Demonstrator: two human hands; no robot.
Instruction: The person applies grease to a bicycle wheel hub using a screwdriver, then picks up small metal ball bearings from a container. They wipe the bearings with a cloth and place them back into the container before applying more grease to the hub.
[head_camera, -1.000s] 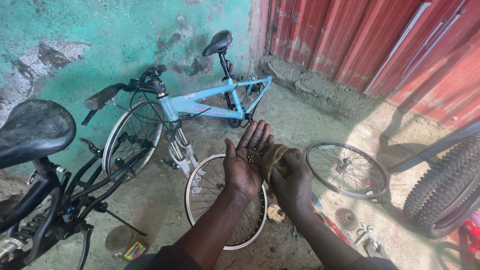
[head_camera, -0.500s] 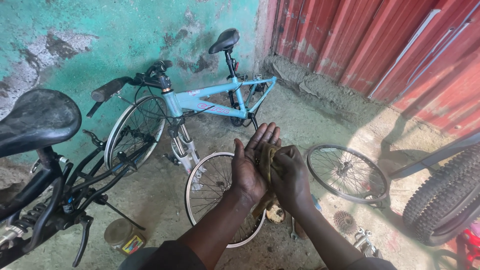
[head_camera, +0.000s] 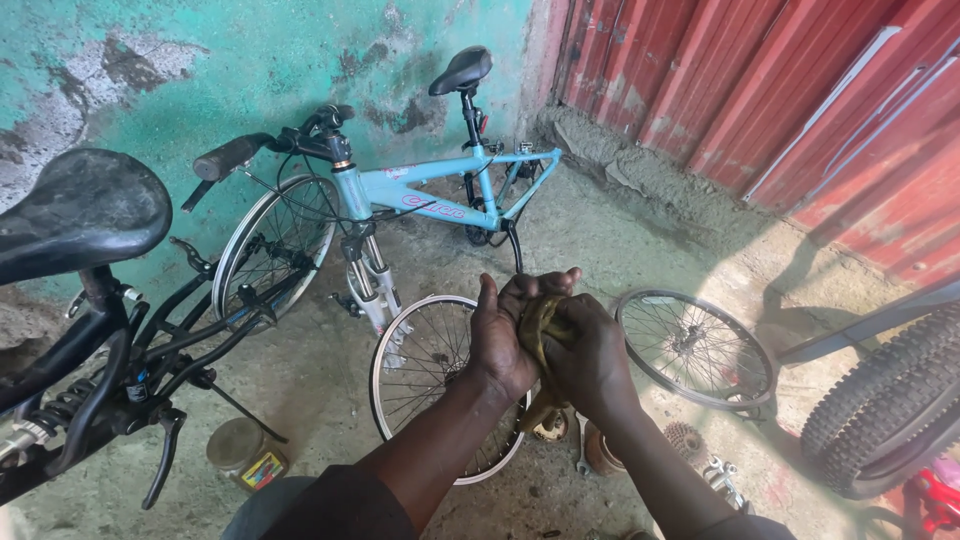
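A peeling turquoise wall (head_camera: 250, 60) fills the upper left, and a red corrugated metal wall (head_camera: 800, 100) closes the upper right; they meet at a corner behind the bikes. A light blue bicycle (head_camera: 430, 195) leans against the turquoise wall, its front fork resting on the ground with no wheel in it. At the left edge, a black bicycle (head_camera: 90, 330) with a worn saddle crowds the near side. At the right edge, a knobby black tyre (head_camera: 890, 400) cuts into view.

Two loose spoked wheels lie flat on the concrete floor (head_camera: 650, 250). One wheel (head_camera: 430, 380) lies directly under the hands, touching the blue bicycle's fork. The second wheel (head_camera: 695, 345) lies to the right, just beside the tyre. Open bare floor stretches from this wheel back toward the corner; elsewhere the ground is hemmed in by bikes and parts.

In the centre, the left hand (head_camera: 505, 335) and the right hand (head_camera: 590, 355) press together, both closed around a dirty yellowish rag (head_camera: 540, 330), which is bunched between the palms with one end hanging down.

Below the hands, small parts lie close together: a cog cluster (head_camera: 683, 438) and a spanner (head_camera: 583, 455). A small round tin (head_camera: 240, 452) stands by the black bicycle's kickstand.
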